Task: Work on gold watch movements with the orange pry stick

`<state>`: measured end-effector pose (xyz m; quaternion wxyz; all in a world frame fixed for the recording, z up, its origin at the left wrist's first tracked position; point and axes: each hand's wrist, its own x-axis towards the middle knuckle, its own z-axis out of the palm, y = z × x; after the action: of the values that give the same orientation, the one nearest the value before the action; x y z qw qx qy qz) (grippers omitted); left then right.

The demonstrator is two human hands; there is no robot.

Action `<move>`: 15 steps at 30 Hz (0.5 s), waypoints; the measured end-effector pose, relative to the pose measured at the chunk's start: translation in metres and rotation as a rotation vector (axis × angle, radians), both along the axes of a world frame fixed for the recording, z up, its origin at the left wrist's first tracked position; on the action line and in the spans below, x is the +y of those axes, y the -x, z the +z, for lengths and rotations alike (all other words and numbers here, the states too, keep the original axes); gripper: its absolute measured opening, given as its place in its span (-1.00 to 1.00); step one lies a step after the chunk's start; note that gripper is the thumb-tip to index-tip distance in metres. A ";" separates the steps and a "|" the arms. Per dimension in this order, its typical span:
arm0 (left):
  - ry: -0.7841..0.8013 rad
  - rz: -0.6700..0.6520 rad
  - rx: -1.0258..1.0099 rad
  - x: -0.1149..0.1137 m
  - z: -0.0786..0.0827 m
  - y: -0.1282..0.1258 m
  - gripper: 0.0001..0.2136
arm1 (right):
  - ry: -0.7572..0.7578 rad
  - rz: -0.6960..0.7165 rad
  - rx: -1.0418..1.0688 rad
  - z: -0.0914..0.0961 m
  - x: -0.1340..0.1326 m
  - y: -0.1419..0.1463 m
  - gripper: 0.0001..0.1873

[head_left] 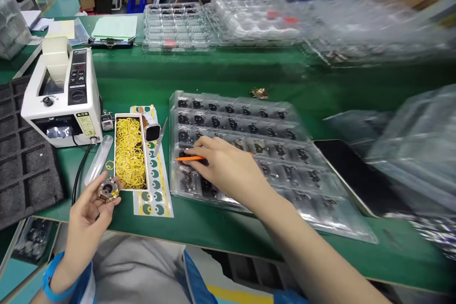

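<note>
Left grip [86, 216] holds the round metal part [108, 190] at fingertips.

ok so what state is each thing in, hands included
Left hand, holding round metal part
Right hand, holding orange stick over clear tray
White box, open, full of yellow rings
Clear tray, dark parts in many pockets
White machine, display lit red
Patterned sheet, lying partly under white box
Phone, lying flat, screen dark
Watch, screen dark

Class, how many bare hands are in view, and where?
2: left hand holding a round metal part beside the yellow rings; right hand gripping an orange stick over the clear plastic tray.
</note>
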<state>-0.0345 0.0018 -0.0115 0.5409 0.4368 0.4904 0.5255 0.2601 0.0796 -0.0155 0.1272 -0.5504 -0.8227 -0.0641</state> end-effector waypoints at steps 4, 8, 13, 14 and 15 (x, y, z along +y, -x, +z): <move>0.028 -0.139 -0.088 -0.003 0.000 -0.007 -0.78 | -0.096 0.130 -0.061 0.006 0.002 0.009 -0.80; 0.234 -0.290 -0.144 -0.002 0.002 -0.018 -0.76 | -0.334 0.289 0.074 0.019 -0.030 0.043 -0.71; 0.472 -0.361 -0.303 0.004 0.011 -0.031 -0.61 | -0.449 0.501 0.259 0.014 -0.078 0.080 -0.76; 0.481 -0.355 -0.297 0.005 0.013 -0.032 -0.59 | -0.432 0.520 0.269 0.010 -0.083 0.082 -0.75; 0.480 -0.351 -0.279 0.005 0.014 -0.032 -0.58 | -0.415 0.538 0.279 0.006 -0.087 0.083 -0.72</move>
<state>-0.0027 0.0071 0.0025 0.7727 0.2985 0.4388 0.3484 0.1770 -0.0073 -0.0096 0.3593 -0.2804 -0.8822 -0.1184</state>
